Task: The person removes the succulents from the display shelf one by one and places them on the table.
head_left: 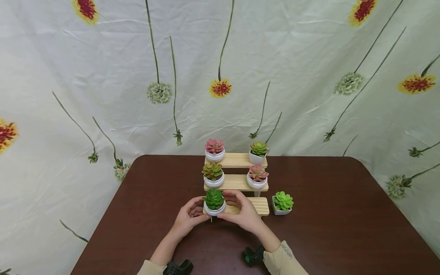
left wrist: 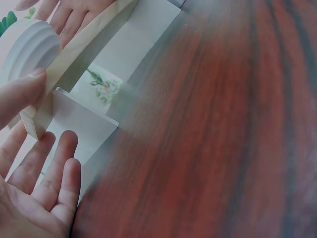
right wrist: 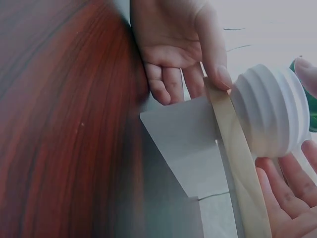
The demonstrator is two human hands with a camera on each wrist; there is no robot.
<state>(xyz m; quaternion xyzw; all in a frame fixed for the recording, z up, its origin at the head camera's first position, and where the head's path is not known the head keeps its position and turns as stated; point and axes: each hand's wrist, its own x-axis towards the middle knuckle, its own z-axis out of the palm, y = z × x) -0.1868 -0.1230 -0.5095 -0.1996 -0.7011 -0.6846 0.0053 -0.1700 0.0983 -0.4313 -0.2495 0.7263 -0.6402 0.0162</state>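
Observation:
A dark green succulent (head_left: 214, 198) in a ribbed round white pot (right wrist: 267, 109) stands at the left end of the lowest shelf of a three-step wooden stand (head_left: 259, 206). My right hand (head_left: 242, 212) curves round the pot's right side, thumb in front and fingers behind. At the shelf's left end, my left hand (head_left: 189, 219) has its thumb (left wrist: 22, 96) on the edge beside the pot. Its other fingers bend below the shelf, with fingertips right at the underside. White supports (right wrist: 183, 144) hold up the shelf.
Higher steps carry a pink succulent (head_left: 214, 147) and a green one (head_left: 258, 149) on top, with a brownish-green one (head_left: 212, 171) and another pink one (head_left: 258, 173) below. A bright green succulent (head_left: 283, 201) in a square pot stands right of the stand on the brown table (head_left: 330, 229).

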